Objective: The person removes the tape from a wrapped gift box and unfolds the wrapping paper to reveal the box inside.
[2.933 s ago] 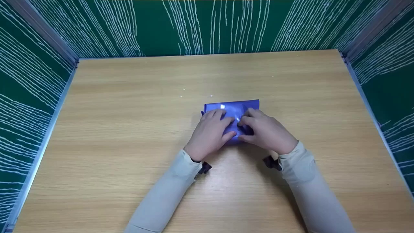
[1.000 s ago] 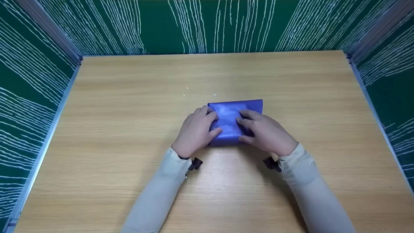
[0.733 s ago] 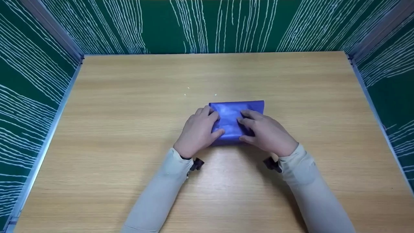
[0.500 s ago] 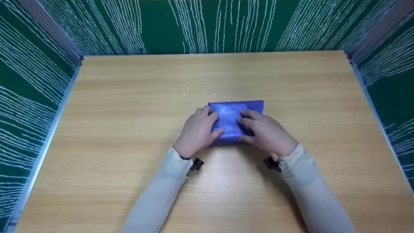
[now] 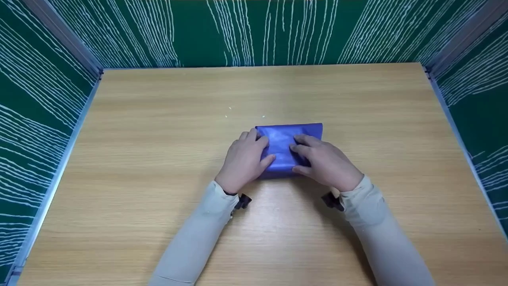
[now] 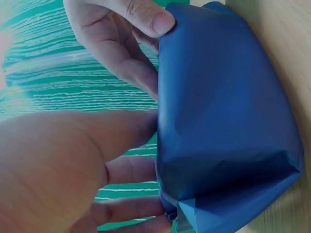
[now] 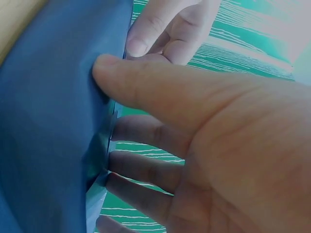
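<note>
A blue, box-shaped package in smooth, shiny wrapping lies on the table. My left hand rests on its left end, fingers over the top and thumb stretched towards the middle. Over the right half lies my right hand, its fingertips on the top and its thumb near the front edge. The right thumb presses a dent into the wrapping in the right wrist view. At the package's left end, the left wrist view shows a folded wrapping flap with a pale, clear strip at its corner.
The wood-grain table surrounds the package. Several tiny white specks lie behind it. Green panels with white lines stand at the back and sides. A small black device is at each wrist.
Since the oldest frame my left hand has moved left, from the middle of the package to its left end. My right hand has stayed in place. The last second shows barely any movement.
</note>
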`<state>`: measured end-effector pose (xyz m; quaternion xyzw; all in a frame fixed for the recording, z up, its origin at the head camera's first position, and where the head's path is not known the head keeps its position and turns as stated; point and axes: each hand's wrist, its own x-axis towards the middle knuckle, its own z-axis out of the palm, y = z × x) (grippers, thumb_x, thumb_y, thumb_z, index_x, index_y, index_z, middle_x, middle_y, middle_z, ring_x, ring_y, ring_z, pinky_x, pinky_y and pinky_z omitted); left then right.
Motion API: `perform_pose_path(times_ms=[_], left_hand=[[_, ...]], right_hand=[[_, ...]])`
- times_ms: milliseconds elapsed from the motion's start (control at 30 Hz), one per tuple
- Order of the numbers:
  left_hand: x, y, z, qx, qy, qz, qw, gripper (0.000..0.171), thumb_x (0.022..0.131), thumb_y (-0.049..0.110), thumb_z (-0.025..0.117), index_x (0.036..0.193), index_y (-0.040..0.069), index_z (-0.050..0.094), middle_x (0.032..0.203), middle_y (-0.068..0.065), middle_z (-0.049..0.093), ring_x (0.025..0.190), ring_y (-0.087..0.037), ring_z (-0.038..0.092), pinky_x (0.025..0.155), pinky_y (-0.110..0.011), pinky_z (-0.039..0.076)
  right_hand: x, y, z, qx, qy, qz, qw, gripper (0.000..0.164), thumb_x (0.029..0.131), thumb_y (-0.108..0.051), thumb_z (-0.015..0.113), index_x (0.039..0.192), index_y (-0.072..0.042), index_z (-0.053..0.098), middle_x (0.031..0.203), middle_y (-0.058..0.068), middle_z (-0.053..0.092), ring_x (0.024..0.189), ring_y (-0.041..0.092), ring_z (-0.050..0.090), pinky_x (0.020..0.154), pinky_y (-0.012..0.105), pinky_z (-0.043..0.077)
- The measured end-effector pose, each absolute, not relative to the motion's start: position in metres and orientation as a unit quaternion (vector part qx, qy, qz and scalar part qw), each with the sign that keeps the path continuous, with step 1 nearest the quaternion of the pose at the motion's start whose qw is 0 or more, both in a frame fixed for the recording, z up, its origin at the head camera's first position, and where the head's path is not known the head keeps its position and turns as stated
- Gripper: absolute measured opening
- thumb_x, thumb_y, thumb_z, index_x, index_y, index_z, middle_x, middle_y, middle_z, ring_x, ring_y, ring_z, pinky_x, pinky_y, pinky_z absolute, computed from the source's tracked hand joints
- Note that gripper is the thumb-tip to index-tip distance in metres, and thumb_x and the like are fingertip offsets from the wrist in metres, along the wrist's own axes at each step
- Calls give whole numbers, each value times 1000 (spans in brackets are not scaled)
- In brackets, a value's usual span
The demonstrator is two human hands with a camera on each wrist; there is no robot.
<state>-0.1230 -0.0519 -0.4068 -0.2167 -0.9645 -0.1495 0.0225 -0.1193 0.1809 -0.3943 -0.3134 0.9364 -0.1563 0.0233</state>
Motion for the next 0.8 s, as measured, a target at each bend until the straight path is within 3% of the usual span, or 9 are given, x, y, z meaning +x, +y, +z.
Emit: perform_pose_path(times_ms=[267, 367, 467, 567, 700, 800], left_hand=[[-124, -49, -402, -190, -972, -140, -14, 51, 97, 48, 70, 127, 7, 66, 125, -14, 62, 108, -31, 60, 88, -47, 54], [-125, -49, -398, -185, -972, -142, -20, 50, 95, 47, 73, 124, 7, 67, 125, -14, 62, 109, -30, 59, 88, -48, 54], [-125, -49, -394, -176, -974, -142, -16, 44, 93, 46, 75, 113, 8, 67, 117, -11, 63, 102, -28, 59, 81, -44, 54], [-125, -49, -389, -157, -977, -144, -21, 38, 93, 47, 75, 93, 11, 63, 94, -4, 61, 85, -24, 59, 67, -38, 51], [-126, -45, -386, -140, -979, -144, -49, 45, 96, 48, 69, 70, 16, 51, 67, 4, 48, 65, -18, 57, 54, -32, 43], [-127, -42, -386, -141, -978, -137, -67, 49, 99, 48, 65, 65, 18, 47, 62, 6, 43, 60, -17, 56, 51, -31, 41]], right_hand=[[-118, 181, -397, -309, 937, -159, 31, 61, 88, -27, 85, 137, 3, 64, 147, 27, 53, 129, 48, 57, 105, 59, 48], [-118, 181, -396, -306, 938, -159, 33, 61, 88, -26, 85, 137, 2, 64, 147, 27, 53, 129, 47, 57, 105, 59, 48], [-118, 180, -396, -305, 939, -158, 34, 60, 88, -27, 84, 137, 2, 64, 148, 27, 53, 130, 47, 57, 106, 59, 48], [-119, 180, -396, -304, 939, -156, 36, 61, 89, -28, 84, 138, 2, 64, 149, 27, 52, 132, 47, 55, 106, 59, 47], [-118, 180, -395, -298, 941, -156, 41, 61, 89, -28, 83, 138, 2, 63, 150, 27, 51, 134, 47, 54, 108, 58, 46], [-117, 180, -395, -298, 941, -158, 41, 61, 89, -28, 84, 138, 1, 63, 150, 26, 51, 134, 46, 53, 108, 58, 46]])
